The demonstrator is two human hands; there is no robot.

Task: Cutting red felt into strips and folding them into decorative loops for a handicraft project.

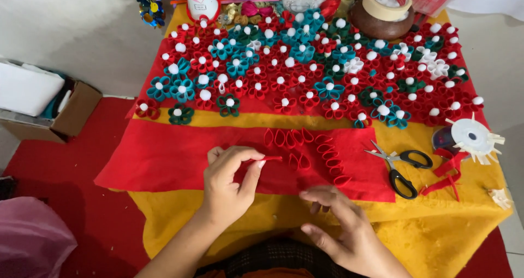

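The right hand (pixel 341 223) lies nearest, flat on the yellow cloth (pixel 218 212) at the red felt's (pixel 164 158) edge; its grip is spread, holding nothing, and the wrist is cut off by the frame. Just left, the left hand (pixel 229 182) pinches one end of a red strip (pixel 268 159) between thumb and forefinger above the felt; the pinched end is hidden. Beyond it a row of red loops (pixel 322 150) curves over the felt. Scissors (pixel 401 166) lie to the right on the tabletop, near a white spool (pixel 472 139). Farther off, flowers (pixel 305 65) in red, teal, green and white crowd together. At the far edge, a tape roll (pixel 386 1) and jars are cut off.
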